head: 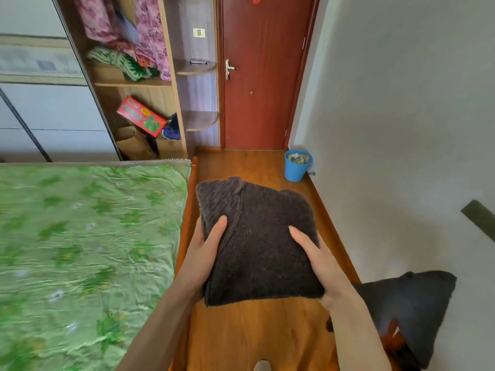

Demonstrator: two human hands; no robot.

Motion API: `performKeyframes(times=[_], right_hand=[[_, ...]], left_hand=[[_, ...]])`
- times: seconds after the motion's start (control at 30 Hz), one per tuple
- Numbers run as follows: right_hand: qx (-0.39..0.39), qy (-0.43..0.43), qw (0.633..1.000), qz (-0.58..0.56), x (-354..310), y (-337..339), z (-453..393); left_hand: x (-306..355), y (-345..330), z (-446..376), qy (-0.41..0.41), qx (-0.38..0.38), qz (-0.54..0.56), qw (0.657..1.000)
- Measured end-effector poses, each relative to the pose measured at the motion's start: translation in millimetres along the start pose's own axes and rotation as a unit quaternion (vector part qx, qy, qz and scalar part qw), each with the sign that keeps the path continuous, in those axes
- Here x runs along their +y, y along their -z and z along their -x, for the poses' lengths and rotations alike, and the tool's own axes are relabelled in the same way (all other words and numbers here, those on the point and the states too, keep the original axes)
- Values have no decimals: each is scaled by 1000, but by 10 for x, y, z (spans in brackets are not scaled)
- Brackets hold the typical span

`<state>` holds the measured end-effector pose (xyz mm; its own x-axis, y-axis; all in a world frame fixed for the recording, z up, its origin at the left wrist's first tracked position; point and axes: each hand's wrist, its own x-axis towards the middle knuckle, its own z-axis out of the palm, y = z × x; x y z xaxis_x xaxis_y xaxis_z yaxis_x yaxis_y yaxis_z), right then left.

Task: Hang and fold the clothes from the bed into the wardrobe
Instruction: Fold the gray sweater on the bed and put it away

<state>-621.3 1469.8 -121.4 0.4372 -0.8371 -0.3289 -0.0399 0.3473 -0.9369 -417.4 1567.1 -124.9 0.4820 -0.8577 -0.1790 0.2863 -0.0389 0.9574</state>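
A folded dark sweater (258, 245) is carried above the wooden floor (249, 336), beside the bed (88, 236). The left hand (205, 253) and right hand (318, 261) are clamped on opposite edges, thumbs on top and fingers hidden beneath, presumably so that the folds are kept flat and square in transit. The open wardrobe (171, 84) is seen ahead at left, well apart; its shelf (107, 83), already bearing folded cloth, is judged the likely destination.

Home bedroom: bed (88, 236), open wardrobe (134, 84).
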Motion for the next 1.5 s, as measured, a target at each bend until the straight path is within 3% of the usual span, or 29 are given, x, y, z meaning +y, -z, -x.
performKeyframes(times=[0.27,0.57,0.8,1.03,1.23,1.5], right_hand=[[-38,32,999,-7,-674,262,-1388],[-82,-9,996,-27,-946,50,-2666],[-98,-17,995,-7,-1204,-446,-3940],[-124,25,991,51,-1897,-1240,-5405],[-134,32,989,53,-2310,-1836,-6356],[-143,6,989,28,-2520,-2153,-7529]], left_hand=[[256,-461,-1268,-19,55,15,998],[373,-380,-2359,-7,126,39,991],[591,-87,-3537,-51,171,47,983],[1102,440,-5027,-65,195,94,974],[1501,934,-6085,-66,183,99,976],[1676,1151,-7176,-63,190,117,973]])
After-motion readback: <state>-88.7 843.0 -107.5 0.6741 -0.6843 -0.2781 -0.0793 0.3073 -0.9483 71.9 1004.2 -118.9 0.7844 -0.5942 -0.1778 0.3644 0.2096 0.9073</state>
